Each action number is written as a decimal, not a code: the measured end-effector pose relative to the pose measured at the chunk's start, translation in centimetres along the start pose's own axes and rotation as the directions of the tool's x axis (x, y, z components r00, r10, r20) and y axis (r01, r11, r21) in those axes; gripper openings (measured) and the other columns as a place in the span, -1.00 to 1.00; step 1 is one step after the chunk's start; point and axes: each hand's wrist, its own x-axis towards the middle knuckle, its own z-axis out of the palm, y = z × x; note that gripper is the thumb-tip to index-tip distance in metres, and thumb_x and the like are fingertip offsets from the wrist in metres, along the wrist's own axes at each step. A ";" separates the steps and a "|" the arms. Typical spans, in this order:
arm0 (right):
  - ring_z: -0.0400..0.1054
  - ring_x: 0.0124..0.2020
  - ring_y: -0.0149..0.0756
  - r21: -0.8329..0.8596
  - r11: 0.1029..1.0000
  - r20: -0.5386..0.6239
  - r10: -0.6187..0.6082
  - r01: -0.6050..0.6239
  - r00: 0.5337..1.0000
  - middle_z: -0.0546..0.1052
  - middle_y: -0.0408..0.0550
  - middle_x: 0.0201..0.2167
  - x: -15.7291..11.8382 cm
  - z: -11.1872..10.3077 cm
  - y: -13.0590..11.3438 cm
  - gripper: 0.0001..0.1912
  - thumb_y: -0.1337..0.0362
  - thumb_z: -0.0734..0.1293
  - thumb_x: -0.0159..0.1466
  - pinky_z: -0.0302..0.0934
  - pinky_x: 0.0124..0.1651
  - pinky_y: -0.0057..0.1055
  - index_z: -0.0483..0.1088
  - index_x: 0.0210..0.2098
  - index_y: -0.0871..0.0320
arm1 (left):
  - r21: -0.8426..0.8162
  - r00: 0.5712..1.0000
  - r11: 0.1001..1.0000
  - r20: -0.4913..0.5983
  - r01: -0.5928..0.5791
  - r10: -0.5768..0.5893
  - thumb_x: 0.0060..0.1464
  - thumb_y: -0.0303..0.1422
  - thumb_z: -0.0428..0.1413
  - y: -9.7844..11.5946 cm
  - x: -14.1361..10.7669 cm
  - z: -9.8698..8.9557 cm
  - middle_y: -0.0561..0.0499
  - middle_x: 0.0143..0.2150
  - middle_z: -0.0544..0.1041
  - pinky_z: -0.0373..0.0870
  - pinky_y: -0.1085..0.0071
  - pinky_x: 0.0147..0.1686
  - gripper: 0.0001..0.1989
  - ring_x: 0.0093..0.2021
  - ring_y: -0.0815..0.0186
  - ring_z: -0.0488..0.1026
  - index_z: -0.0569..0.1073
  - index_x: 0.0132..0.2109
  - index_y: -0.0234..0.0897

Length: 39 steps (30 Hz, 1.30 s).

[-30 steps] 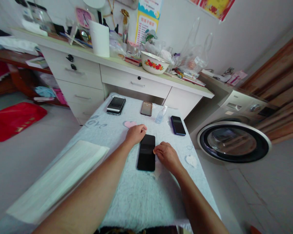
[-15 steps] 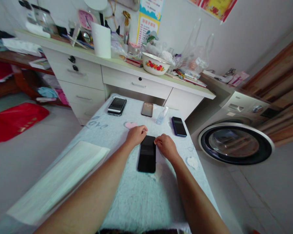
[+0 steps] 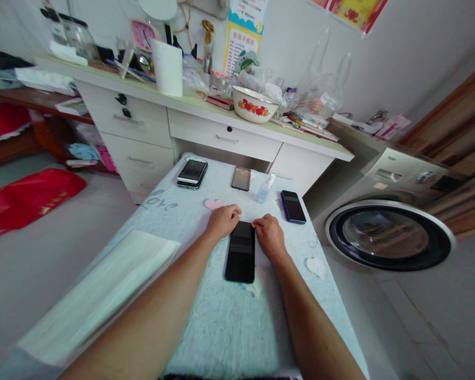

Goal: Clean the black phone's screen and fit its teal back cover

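Observation:
A black phone (image 3: 240,253) lies flat, screen up, on the cloth-covered table (image 3: 221,327). At its top left corner is my left hand (image 3: 224,220), fingers curled together. My right hand (image 3: 269,234) touches the top right corner with bent, closed fingertips. Both hands rest at the phone's far end; whether anything small is between the fingers cannot be seen. Beyond them are a brown phone case (image 3: 241,179) and a clear spray bottle (image 3: 265,189). Another dark phone (image 3: 293,206) lies to the right, and stacked phones (image 3: 192,173) sit at the far left.
A pale folded cloth (image 3: 98,295) lies along the table's left side. Behind stands a white desk (image 3: 225,138) with a flowered bowl (image 3: 254,105) and a white paper roll (image 3: 167,68). A washing machine (image 3: 388,232) is at the right, a red bag (image 3: 35,200) on the floor at left.
The camera view has shifted slightly. My right hand's fingers have bent a little at the phone's top right corner; the phone and my left hand look nearly unchanged.

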 end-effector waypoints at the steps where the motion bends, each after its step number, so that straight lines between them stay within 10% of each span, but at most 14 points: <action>1: 0.27 -0.12 -0.23 -0.010 1.000 -0.001 -0.008 0.008 1.000 0.45 -0.01 -0.27 0.0 0.0 -0.1 -0.77 0.37 0.24 0.32 0.12 -0.08 -0.39 0.56 -0.25 0.09 | 0.003 1.000 1.000 0.001 0.002 -0.002 0.09 -0.38 0.02 0.0 0.0 0.0 0.03 -0.33 0.62 0.33 0.44 -0.28 -0.79 -0.28 0.30 0.52 0.53 -0.18 -0.21; 39: 0.19 -0.15 -0.23 -0.127 0.968 0.169 -0.193 0.216 0.967 0.44 -0.01 -0.18 1.4 0.0 -4.0 -0.72 0.27 0.18 0.41 0.11 -0.09 -0.37 0.53 -0.08 0.05 | -0.129 0.996 0.991 -0.074 0.030 -0.040 0.25 -0.27 -0.23 0.3 0.1 -0.8 -0.01 -0.35 0.54 0.33 0.40 -0.23 -0.63 -0.26 0.27 0.48 0.45 -0.18 -0.22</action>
